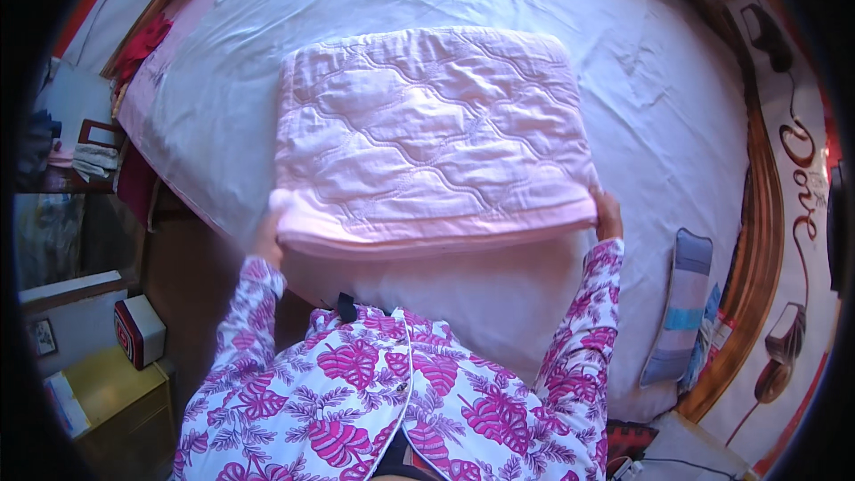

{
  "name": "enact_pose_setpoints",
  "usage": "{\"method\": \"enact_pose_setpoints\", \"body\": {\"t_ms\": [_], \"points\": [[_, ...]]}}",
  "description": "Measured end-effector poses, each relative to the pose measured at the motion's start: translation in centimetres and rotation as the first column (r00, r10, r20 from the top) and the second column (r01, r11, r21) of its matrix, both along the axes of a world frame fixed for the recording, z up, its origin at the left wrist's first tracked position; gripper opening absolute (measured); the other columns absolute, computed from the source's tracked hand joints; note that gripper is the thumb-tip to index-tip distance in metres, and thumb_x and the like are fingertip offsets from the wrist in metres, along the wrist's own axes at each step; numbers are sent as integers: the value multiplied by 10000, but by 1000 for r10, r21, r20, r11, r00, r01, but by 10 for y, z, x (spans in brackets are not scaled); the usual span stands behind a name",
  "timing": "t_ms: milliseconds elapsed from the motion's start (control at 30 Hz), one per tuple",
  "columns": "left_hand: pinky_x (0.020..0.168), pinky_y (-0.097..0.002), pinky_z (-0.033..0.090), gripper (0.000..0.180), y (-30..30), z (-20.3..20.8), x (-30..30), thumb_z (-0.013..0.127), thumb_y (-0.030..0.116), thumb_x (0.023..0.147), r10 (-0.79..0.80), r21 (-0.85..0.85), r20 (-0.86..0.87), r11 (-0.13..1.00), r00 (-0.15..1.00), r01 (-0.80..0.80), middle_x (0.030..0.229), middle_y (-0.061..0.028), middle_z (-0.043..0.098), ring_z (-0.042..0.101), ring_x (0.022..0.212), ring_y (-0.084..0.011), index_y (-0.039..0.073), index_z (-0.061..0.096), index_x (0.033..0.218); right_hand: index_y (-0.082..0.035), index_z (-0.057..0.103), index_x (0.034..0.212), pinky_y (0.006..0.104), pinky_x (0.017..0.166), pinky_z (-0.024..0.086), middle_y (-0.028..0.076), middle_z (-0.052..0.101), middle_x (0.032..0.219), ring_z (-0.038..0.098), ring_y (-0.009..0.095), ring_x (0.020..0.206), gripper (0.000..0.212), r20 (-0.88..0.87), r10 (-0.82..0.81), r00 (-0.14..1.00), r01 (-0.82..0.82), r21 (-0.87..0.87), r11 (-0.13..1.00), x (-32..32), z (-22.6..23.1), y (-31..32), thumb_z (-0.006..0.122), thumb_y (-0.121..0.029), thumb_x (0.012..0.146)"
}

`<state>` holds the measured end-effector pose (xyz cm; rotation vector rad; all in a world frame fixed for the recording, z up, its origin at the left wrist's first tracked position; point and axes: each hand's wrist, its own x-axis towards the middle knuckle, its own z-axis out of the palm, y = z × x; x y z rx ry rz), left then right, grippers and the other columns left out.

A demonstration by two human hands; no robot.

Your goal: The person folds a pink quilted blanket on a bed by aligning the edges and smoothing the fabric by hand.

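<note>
A folded pink quilt (436, 138) with wavy stitching lies on the white bed sheet (659, 134), its layers stacked into a thick rectangle. At its near left corner, my left hand (269, 236) grips the folded edge, slightly blurred, with most of its fingers hidden by the cloth. My right hand (609, 216) is closed round the near right corner, its fingertips tucked behind the fabric. The near edge between my hands is raised a little and shows a smooth pink border.
A striped grey cushion (679, 307) rests at the bed's right side, beside a curved wooden bed frame (757, 214). To the left stands a yellow cabinet (116, 396) with a red and white box (140, 331) on it. Red cloth (147, 44) lies by the far left edge.
</note>
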<state>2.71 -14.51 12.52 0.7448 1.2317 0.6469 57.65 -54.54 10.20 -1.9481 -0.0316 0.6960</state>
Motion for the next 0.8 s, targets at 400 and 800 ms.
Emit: {"method": "enact_pose_setpoints", "body": {"t_ms": [400, 800], "points": [[909, -284, 407, 289, 132, 219, 205, 419, 93, 888, -609, 716, 313, 656, 729, 240, 1126, -102, 552, 530, 1032, -179, -19, 513, 1137, -70, 525, 1166, 355, 906, 428, 145, 558, 1146, 537, 292, 1059, 389, 943, 240, 231, -278, -173, 945, 60, 227, 55, 489, 28, 792], [763, -289, 464, 322, 127, -52, 32, 574, 187, 829, -591, 137, -178, 777, 787, 615, 995, -59, 583, 552, 851, -135, -5, 564, 1087, 20, 500, 1159, 324, 903, 398, 101, 526, 1112, 505, 195, 1013, 325, 5, -580, 815, 573, 142, 807, -293, 33, -152, 533, -157, 889]]}}
